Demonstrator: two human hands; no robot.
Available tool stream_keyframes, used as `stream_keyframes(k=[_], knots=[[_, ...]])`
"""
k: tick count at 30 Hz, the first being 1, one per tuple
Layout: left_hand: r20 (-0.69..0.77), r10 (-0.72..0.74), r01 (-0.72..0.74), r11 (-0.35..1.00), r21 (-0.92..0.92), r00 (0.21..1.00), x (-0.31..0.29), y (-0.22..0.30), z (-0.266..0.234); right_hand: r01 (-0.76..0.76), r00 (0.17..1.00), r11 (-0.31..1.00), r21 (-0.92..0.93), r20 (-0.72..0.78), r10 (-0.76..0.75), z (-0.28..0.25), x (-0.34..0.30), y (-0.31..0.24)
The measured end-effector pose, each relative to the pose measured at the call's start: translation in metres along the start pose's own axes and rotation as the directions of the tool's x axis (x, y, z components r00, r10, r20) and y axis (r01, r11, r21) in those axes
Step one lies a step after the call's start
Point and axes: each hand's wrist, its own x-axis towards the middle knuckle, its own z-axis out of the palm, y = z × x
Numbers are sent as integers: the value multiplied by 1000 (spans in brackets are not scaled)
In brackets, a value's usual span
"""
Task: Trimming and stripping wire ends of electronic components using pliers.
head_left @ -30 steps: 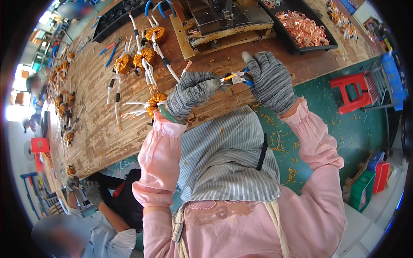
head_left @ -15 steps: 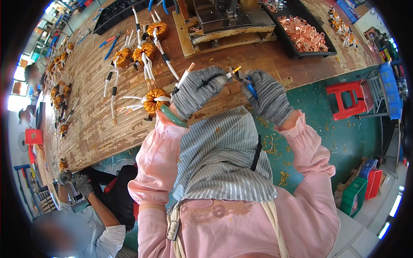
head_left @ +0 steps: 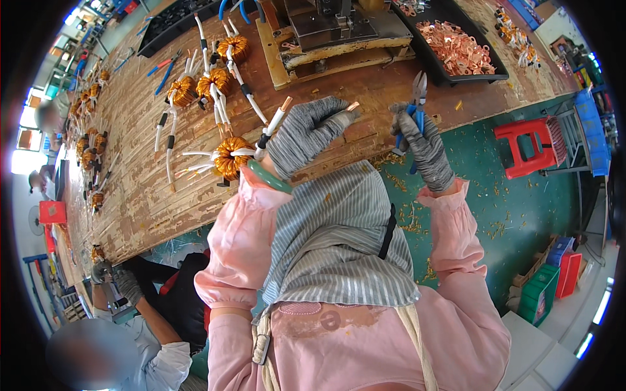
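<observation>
My left hand (head_left: 306,133), in a grey knit glove, grips a white-sleeved wire lead with a copper tip (head_left: 274,124) that runs from a copper-wound ring coil (head_left: 231,158) lying on the wooden bench (head_left: 143,189). A copper end shows at the left fingertips. My right hand (head_left: 424,146), gloved the same, holds blue-handled pliers (head_left: 416,98) upright with the jaws pointing up, away from the lead. The two hands are apart, about a hand's width between them.
More ring coils with white leads (head_left: 212,81) lie further back and along the bench's left side. A black tray of copper lugs (head_left: 456,49) and a metal press (head_left: 332,29) stand behind. A red stool (head_left: 528,146) is at the right. A seated co-worker's gloved hands (head_left: 120,283) work lower left.
My hands, which worked together on the lead with the pliers, have separated. The right hand lifted the pliers away to the right; the left keeps the lead.
</observation>
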Motion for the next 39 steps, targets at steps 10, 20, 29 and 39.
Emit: stream_keyframes(k=[10,20,29,39], knots=[[291,-75,18,981,191,954,3,-27,9,160,987,977,142,-50,-155,-26,40,30],[362,218,-421,539,729,906,-8,26,14,230,962,954,190,-193,-194,-22,69,48],[-84,-258,169,327,930,962,-102,-22,-101,383,909,903,197,-257,-329,-18,58,53],[-146,-602,240,78,968,785,-63,4,-95,351,914,923,156,-273,-301,-14,60,48]])
